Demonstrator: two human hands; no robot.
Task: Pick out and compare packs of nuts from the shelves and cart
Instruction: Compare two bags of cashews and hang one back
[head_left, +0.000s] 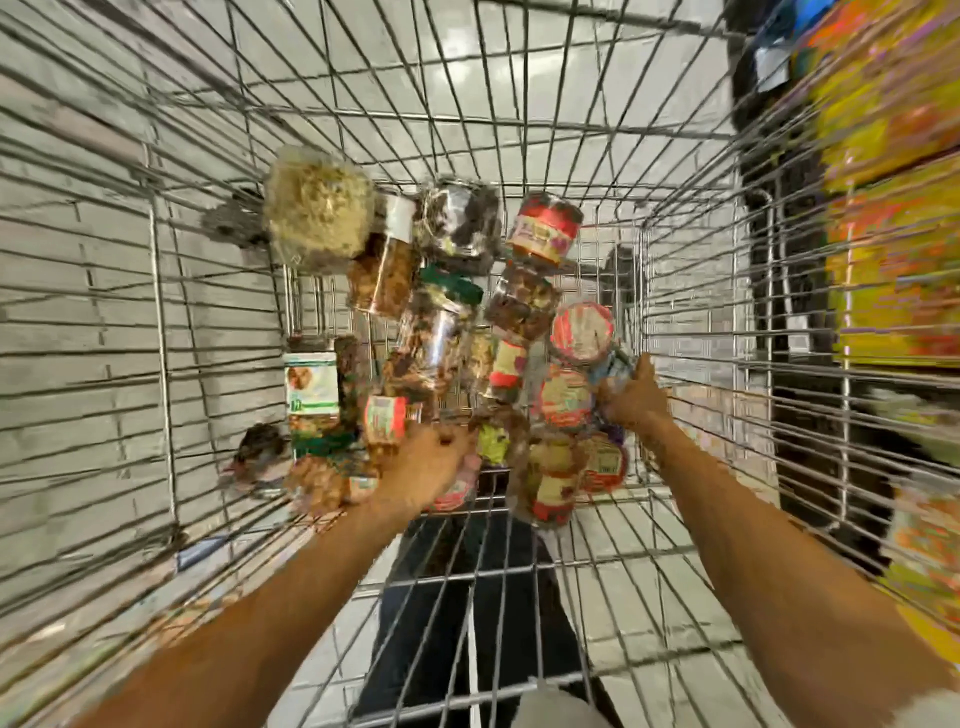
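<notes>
Both my arms reach down into a wire shopping cart (166, 322) whose bottom holds several clear jars and tubs of nuts. My left hand (426, 467) is down among the jars at the near middle, its fingers curled, next to a red-labelled jar (385, 418); blur hides whether it holds one. My right hand (636, 400) grips a jar with a bluish lid (615, 366) at the pile's right edge, beside red-lidded tubs (582, 332). A green-labelled jar (311, 387) lies at the left, and a big tub of pale nuts (317, 208) lies at the far left.
The cart's wire walls rise on all sides, close around both forearms. Blurred shelves of yellow and orange packages (893, 208) stand to the right. Pale floor tiles (78, 260) show through the wires. My dark trousers (467, 597) show below the near end.
</notes>
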